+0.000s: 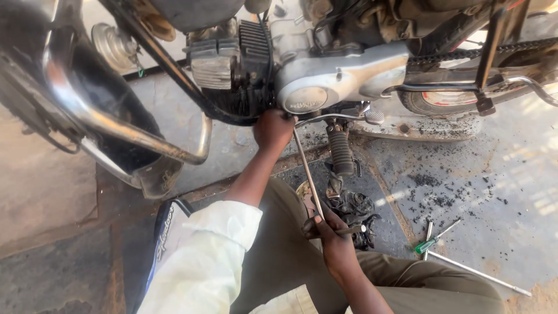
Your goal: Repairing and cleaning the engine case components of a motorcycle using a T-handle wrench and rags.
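Hands worked a long T-handle wrench at the underside of a motorcycle engine, the fastener apparently not yet out.

Nearest the camera, at lower centre, the right hand (334,241) was closed around the cross handle of the long T-handle wrench (306,171), whose shaft ran up and left toward the engine. To its right, on the oil-spotted floor (494,192), lay a green-handled screwdriver (429,243) and a thin metal rod (479,273), both untouched. Farther up, at centre frame, the left hand (272,129) was curled at the wrench's far tip, pressed against the bottom of the silver engine cover (340,78); whether it gripped anything, I could not tell. With the tool seated and both hands on it, the turning looked in progress rather than finished. The cover sat in place and the footpeg (342,152) hung just beside the shaft.
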